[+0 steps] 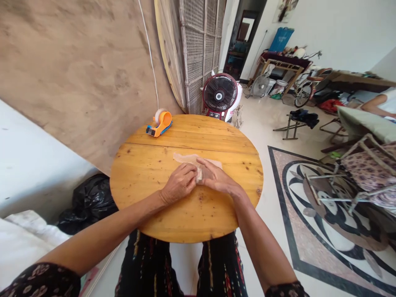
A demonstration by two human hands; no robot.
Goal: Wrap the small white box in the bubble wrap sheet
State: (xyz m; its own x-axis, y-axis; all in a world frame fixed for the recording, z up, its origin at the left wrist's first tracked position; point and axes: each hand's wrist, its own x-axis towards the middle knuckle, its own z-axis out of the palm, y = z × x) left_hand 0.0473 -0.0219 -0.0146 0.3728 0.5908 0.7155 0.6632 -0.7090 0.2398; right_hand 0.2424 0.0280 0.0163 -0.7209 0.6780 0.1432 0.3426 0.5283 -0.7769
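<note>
My left hand (182, 181) is closed, its fingertips pinched against a small pale bundle (199, 175) on the round wooden table (173, 218). What exactly the bundle is, I cannot make out. Thin clear plastic film (185, 158) lies flat on the wood beyond the fingers and runs partly under both hands. On the other side of the bundle, my right hand (218, 180) rests over the film with fingers stretched out and thumb apart, close to the bundle. An orange and blue tape dispenser (161, 124) with a roll of tape stands near the far left edge.
A dark red fan (219, 95) stands behind the table. Against the wall at left leans a large wooden board (93, 49); a black plastic bag (93, 198) lies below. To the right are a folding stool (292, 123), a cloth-covered chair (368, 173) and another person's arm (379, 107).
</note>
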